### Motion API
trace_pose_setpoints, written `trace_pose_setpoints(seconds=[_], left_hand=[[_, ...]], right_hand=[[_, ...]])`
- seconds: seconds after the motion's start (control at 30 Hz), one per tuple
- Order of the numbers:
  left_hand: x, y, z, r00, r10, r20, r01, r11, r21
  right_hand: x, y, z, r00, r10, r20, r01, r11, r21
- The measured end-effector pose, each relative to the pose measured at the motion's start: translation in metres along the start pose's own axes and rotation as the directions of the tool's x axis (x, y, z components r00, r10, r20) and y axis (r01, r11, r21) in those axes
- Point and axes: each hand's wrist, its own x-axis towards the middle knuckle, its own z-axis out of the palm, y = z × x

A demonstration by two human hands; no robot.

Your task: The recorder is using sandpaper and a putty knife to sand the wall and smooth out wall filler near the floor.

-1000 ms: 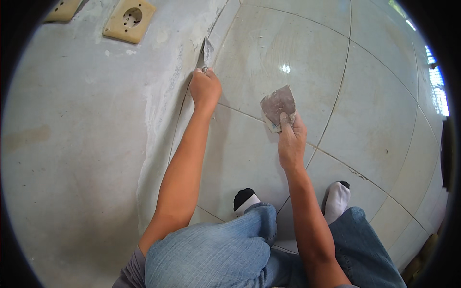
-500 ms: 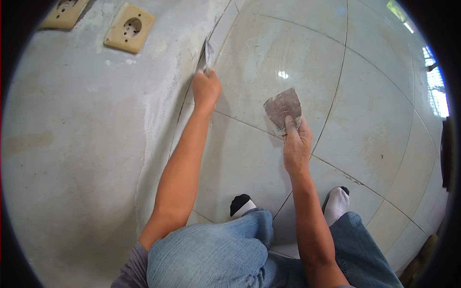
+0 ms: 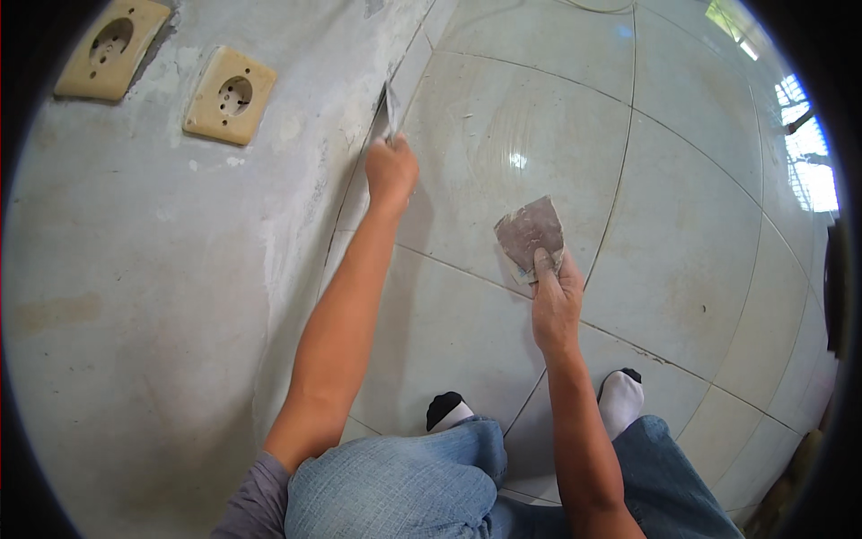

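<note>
At the foot of the wall, my left hand (image 3: pixel 392 171) is closed around a scraper (image 3: pixel 392 110). Its thin grey blade points away from me along the joint between wall and floor tiles; the handle is hidden in my fist. My right hand (image 3: pixel 557 305) pinches a worn, folded piece of sandpaper (image 3: pixel 532 232), thumb on top and fingers beneath. The sandpaper is brown with pale dusty edges and is held above the tiles.
The grey plastered wall (image 3: pixel 162 296) on the left bears two yellowed sockets, a nearer one (image 3: pixel 230 95) and another (image 3: pixel 113 49) farther left. Glossy pale tiles (image 3: pixel 691 216) cover the floor. My socked feet (image 3: pixel 621 402) rest on them. A thin cable (image 3: pixel 600 9) lies at the far edge.
The view has tilted, so wall and floor sit lower in the picture. My left hand has slid a little farther along the wall's foot with the scraper. My right hand keeps the sandpaper.
</note>
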Motion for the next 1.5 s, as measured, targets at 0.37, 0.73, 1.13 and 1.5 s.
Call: trace_pose_setpoints(seconds=[0.37,0.73,1.13,1.5], left_hand=[[0.058,0.024,-0.002,0.997,-0.032,0.074,0.035,0.999,-0.041],[0.052,0.014,0.019,0.999,-0.015,0.033,0.019,0.993,-0.120],[0.065,0.023,0.032,0.901,-0.084,0.425,0.320,0.790,-0.523],[0.072,0.044,0.017,0.932,0.035,0.360,0.108,0.923,-0.370]], right_hand=[[0.006,0.007,0.002,1.000,0.019,0.018,-0.020,0.999,0.025],[0.006,0.001,-0.009,0.999,0.025,-0.023,-0.024,0.999,0.021],[0.010,0.001,-0.012,0.999,0.029,-0.046,-0.027,0.999,0.045],[0.013,0.011,-0.014,0.998,0.039,-0.051,-0.036,0.997,0.074]])
